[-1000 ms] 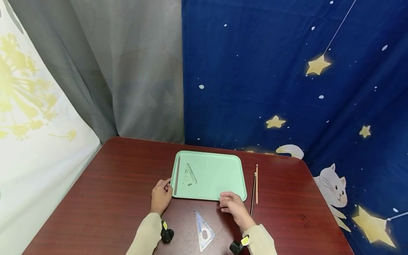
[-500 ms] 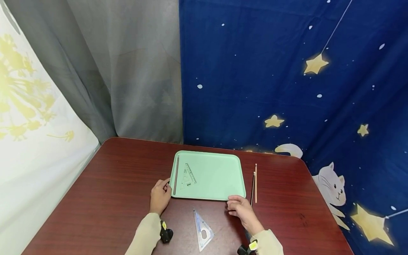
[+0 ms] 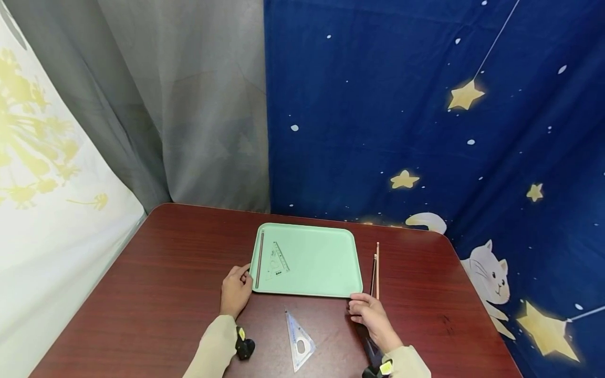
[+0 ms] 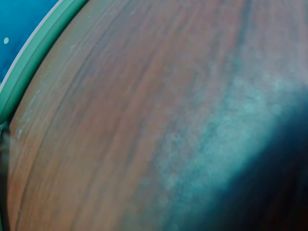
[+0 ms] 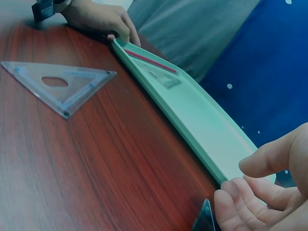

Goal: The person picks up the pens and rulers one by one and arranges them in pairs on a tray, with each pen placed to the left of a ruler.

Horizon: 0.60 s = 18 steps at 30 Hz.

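Note:
A mint-green tray (image 3: 321, 262) lies on the table, holding a dark red pencil (image 3: 259, 260) and a clear set square (image 3: 278, 260) on its left side. My left hand (image 3: 235, 294) holds the tray's near left corner, thumb and fingers at the rim. At the near right corner, my right hand (image 3: 373, 317) has loosely bent fingers right at the rim. Its thumb (image 5: 269, 159) stands apart, overlapping the tray in the right wrist view. A second clear set square (image 3: 300, 344) with an oval hole lies between my forearms.
Right of the tray, a light wooden pencil (image 3: 377, 270) and a dark pencil (image 3: 373, 275) lie nearly parallel. A dark pointed piece (image 5: 205, 216) shows beside my right fingertips. Curtains (image 3: 217, 105) hang behind the reddish-brown wooden table (image 3: 142, 294).
My right hand has slid rightward along the tray's near edge to its right corner, now overlapping the lower ends of the pencils. My left hand stays at the tray's left corner.

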### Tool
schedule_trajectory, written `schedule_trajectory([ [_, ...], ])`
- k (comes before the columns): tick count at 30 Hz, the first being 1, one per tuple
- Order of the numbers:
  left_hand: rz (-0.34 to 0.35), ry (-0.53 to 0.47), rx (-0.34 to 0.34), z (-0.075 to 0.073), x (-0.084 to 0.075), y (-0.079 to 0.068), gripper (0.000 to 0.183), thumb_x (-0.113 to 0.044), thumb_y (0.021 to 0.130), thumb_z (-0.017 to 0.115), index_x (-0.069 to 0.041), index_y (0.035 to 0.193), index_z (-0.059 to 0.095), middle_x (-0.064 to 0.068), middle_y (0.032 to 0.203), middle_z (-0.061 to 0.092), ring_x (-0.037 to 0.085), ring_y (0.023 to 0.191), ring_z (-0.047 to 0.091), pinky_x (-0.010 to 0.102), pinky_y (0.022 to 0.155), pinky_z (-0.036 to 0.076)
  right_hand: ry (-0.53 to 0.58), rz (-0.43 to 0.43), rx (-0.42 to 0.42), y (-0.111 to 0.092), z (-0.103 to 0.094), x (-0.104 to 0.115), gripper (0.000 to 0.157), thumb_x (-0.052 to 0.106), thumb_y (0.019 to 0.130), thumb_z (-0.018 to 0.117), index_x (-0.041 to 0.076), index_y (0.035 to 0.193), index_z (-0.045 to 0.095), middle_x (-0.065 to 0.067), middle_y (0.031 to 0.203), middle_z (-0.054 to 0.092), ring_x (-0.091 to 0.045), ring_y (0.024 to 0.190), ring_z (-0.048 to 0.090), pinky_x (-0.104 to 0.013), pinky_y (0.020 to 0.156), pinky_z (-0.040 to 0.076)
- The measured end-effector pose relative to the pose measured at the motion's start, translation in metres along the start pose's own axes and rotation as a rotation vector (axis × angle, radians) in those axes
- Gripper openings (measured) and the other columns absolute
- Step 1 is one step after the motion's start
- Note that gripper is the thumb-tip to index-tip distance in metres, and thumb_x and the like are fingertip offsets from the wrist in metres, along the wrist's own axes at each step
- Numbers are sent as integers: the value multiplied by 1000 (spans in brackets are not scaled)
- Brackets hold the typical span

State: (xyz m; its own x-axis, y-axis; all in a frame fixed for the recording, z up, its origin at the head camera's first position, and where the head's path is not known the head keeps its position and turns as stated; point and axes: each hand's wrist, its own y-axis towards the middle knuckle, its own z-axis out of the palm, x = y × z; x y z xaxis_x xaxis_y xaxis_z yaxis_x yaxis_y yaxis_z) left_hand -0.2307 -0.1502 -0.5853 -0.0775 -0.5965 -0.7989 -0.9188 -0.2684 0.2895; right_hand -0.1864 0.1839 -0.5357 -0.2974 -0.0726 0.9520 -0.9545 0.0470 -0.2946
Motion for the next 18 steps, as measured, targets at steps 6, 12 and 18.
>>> schedule_trajectory([
  [6,-9,7,4,-2,-1,0,30,-5,88,55,-2,114,69,5,82,59,9,64,47,26,64,40,-28,16,-63,0,-8,0,37,-9,79,53,-18,115,51,-5,82,63,-11,69,57,-25,60,50],
  [12,-16,18,1,-2,-1,0,30,-5,88,55,-2,114,69,5,82,59,10,65,47,27,65,41,-61,-2,-128,2,-17,1,37,-8,79,55,-19,115,51,-4,81,65,-8,68,57,-23,58,50],
  [18,-10,19,2,-1,-2,0,29,-5,89,54,-1,114,69,5,82,59,9,63,46,26,63,40,-110,8,-193,2,-25,1,42,-6,77,57,-17,117,51,-7,88,64,-7,63,53,-21,56,47],
])
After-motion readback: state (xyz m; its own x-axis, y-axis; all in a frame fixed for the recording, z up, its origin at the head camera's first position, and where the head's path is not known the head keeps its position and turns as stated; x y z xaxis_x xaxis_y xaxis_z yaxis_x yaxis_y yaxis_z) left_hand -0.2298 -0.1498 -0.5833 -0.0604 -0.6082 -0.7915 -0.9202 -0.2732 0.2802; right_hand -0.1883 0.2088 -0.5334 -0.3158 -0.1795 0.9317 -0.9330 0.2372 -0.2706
